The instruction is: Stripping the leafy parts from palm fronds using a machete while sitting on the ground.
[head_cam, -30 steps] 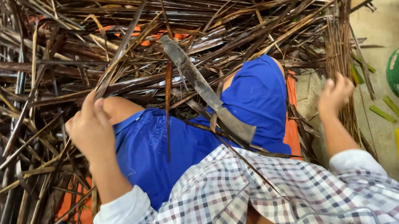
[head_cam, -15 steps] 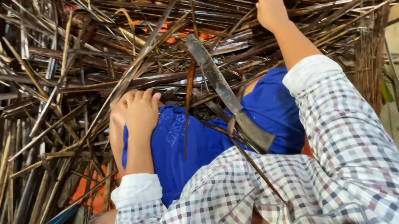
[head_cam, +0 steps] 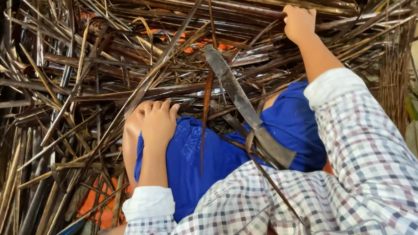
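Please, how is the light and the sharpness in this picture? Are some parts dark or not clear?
Head view: soft, even daylight, no glare; the left side of the strip pile sinks into deep shadow; the right hand, left hand and blade are sharp; the checked sleeve close to the camera is slightly soft; edges bend a little.

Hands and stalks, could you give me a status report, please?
Right hand gripping a stalk in the pile. Left hand on knee, empty. Knife lying across lap.
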